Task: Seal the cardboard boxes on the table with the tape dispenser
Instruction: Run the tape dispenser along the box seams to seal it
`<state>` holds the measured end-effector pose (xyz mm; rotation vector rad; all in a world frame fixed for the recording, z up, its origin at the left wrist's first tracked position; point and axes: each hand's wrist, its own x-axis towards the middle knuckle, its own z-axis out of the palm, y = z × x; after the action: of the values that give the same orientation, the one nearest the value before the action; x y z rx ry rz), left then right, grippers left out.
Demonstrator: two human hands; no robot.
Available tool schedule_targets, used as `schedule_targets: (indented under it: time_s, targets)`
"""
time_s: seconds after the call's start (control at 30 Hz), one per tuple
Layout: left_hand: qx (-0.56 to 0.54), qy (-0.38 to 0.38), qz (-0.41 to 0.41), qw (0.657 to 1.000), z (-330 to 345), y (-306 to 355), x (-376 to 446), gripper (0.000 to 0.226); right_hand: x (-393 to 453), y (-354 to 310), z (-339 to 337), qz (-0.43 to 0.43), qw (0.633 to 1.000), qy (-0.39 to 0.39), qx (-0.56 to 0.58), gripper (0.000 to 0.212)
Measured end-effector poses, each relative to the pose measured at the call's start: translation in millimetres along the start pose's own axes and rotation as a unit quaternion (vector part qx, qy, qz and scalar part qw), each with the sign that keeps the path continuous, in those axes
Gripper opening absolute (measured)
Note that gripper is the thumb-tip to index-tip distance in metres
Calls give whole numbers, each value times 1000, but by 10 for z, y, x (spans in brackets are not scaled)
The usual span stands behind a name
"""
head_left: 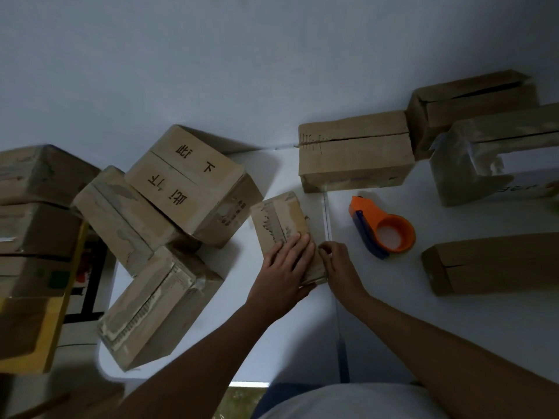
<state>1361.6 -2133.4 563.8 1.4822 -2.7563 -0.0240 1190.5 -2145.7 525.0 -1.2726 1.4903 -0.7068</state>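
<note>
A small flat cardboard box (279, 217) lies on the white table (393, 313) in front of me, with torn tape marks along its top. My left hand (286, 267) rests flat on its near end, fingers straight and spread. My right hand (340, 261) touches the box's right edge with curled fingertips; whether they pinch tape I cannot tell. The orange and blue tape dispenser (382, 228) stands on the table to the right of the box, apart from both hands.
Several cardboard boxes are piled on the left (184, 179) and at the table's left edge (157, 306). More boxes stand at the back (354, 152), back right (472, 101), and right (496, 264). The wall is close behind.
</note>
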Motion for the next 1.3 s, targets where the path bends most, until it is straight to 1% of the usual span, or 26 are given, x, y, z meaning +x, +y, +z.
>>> schedule_targets:
  time_s: [0.13, 0.2, 0.23, 0.3, 0.33, 0.4, 0.47, 0.53, 0.63, 0.73, 0.8, 0.87, 0.9, 0.93, 0.97, 1.0, 1.03, 1.07, 1.1, 1.13, 1.17, 1.2, 1.23, 1.27, 1.3]
  targets:
    - [3, -5, -2, 1000, -6, -5, 10, 81, 234, 10, -15, 106, 992, -66, -23, 33]
    - [1, -9, -1, 1000, -10, -2, -4, 81, 245, -31, -31, 148, 985, -83, -14, 37]
    - [-1, -8, -1, 1000, -14, -5, -9, 81, 200, -73, -47, 169, 982, -81, 11, 38]
    - [-4, 2, -1, 1000, -23, -15, -11, 80, 21, -204, -92, 204, 970, -77, 108, 40]
    - [-6, 8, -1, 1000, -22, -19, -10, 79, -89, -291, -126, 206, 963, -79, 156, 40]
    - [-14, 12, 0, 1000, -25, -21, -3, 78, -272, -423, -155, 191, 955, -101, 202, 40]
    - [-16, 15, 5, 1000, -9, -20, -9, 77, -385, -484, -109, 144, 965, -112, 188, 41]
    - [-9, 15, 8, 1000, -8, -14, -15, 77, -403, -502, -51, 99, 977, -98, 164, 42]
    - [-9, 17, 12, 1000, -15, -15, 9, 77, -373, -534, -16, 82, 981, -95, 145, 43]
    - [-32, -4, 12, 999, -30, -36, 1, 83, -356, -510, 4, 74, 986, -89, 122, 43]
    - [-85, -23, 6, 996, -101, -54, 27, 87, -361, -501, 2, 78, 987, -82, 114, 42]
    - [-188, -39, -7, 981, -219, -83, 64, 80, -393, -552, -32, 77, 989, -79, 101, 41]
    - [-225, -19, -11, 974, -289, -99, 64, 72, -409, -577, -54, 73, 990, -79, 88, 40]
    - [-247, 25, -26, 968, -332, -125, 42, 60, -427, -604, -81, 71, 992, -79, 71, 38]
    - [-269, 78, -65, 958, -389, -139, -9, 49, -442, -629, -108, 69, 993, -77, 56, 38]
    - [-302, 122, -134, 936, -426, -151, -95, 40, -451, -642, -130, 68, 995, -65, 31, 39]
    - [-345, 149, -217, 901, -477, -137, -209, 32, -460, -646, -154, 55, 997, -45, -19, 43]
    - [-401, 159, -303, 850, -501, -111, -342, 26, -469, -653, -179, 23, 995, -22, -95, 49]
    - [-468, 154, -385, 780, -516, -73, -467, 22, -473, -651, -191, -34, 983, -4, -180, 56]
    - [-541, 141, -456, 693, -511, -28, -580, 22, -468, -640, -185, -100, 962, -1, -256, 61]
    - [-606, 117, -509, 600, -473, 11, -670, 28, -471, -660, -173, -153, 937, -23, -314, 64]
    - [-662, 89, -541, 511, -424, 44, -739, 39, -464, -672, -143, -185, 912, -56, -362, 69]
    - [-707, 65, -555, 433, -371, 79, -787, 49, -457, -699, -106, -207, 886, -86, -405, 74]
    - [-740, 47, -558, 372, -328, 112, -819, 55, -432, -710, -61, -223, 862, -106, -443, 80]
    - [-763, 40, -554, 330, -313, 149, -834, 60, -402, -721, -18, -239, 840, -114, -473, 85]
